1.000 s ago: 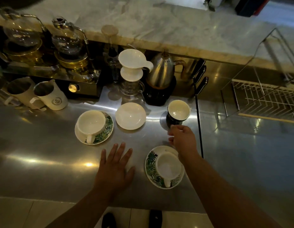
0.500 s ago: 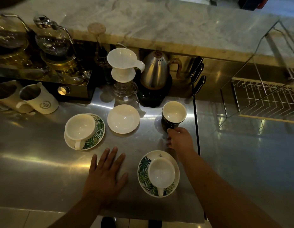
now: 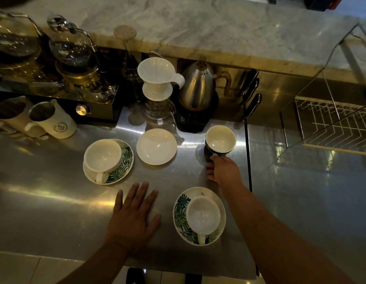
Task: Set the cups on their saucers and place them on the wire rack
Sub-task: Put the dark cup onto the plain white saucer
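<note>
Head view of a stainless-steel desk [image 3: 55, 212] under dim light. We see the left hand [image 3: 133, 218] lying flat on the steel with fingers spread, palm down, gripping nothing. The right hand [image 3: 223, 171] reaches forward and closes its fingers on the near side of a dark cup with a white interior [image 3: 220, 141], which stands upright on the bare steel, on no saucer. Just left of it lies an empty white saucer [image 3: 156, 146], apart from the cup. Two white cups already sit on leaf-patterned saucers: the far-left cup [image 3: 103, 157] on its saucer [image 3: 124, 160], handle toward us, and the near cup [image 3: 202, 214] on its saucer [image 3: 180, 212], between the two forearms. The wire rack [image 3: 337, 124] stands well apart at the right edge, with no cups visible on it. Behind the cups we note a white pour-over dripper on a glass carafe [image 3: 157, 78], a steel gooseneck kettle on a black base [image 3: 198, 85], glass teapots [image 3: 69, 48] at the back left, and two pale pitchers [image 3: 53, 119] at the far left.
</note>
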